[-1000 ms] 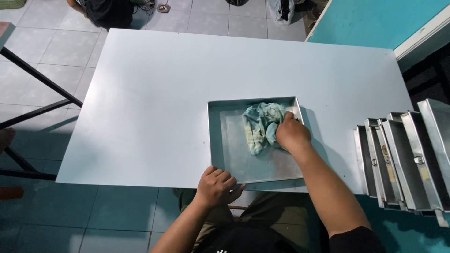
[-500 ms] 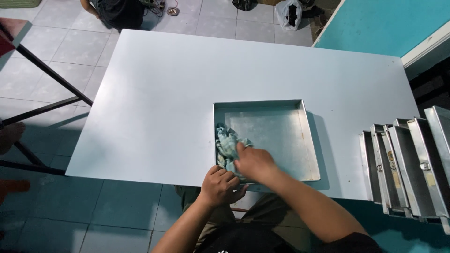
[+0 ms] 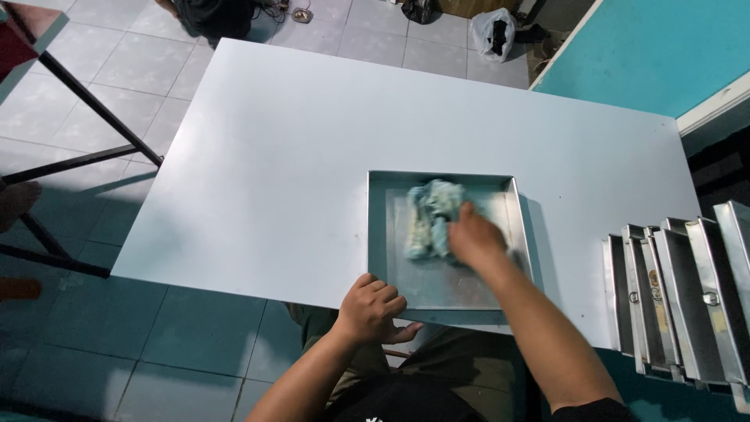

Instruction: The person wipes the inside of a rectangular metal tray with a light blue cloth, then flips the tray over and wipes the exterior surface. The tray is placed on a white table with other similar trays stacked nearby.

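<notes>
A white table (image 3: 312,172) carries a shallow square metal tray (image 3: 437,285) at its near edge. In the tray lies a crumpled pale blue-green cloth (image 3: 430,215). The right hand (image 3: 475,238) presses on the cloth, fingers blurred. The left hand (image 3: 371,309) grips the tray's near-left corner.

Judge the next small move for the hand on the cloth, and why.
Probably sweep the cloth toward the far right corner of the metal tray: the right hand presses it mid-tray, while the left hand steadies the near rim.
</notes>
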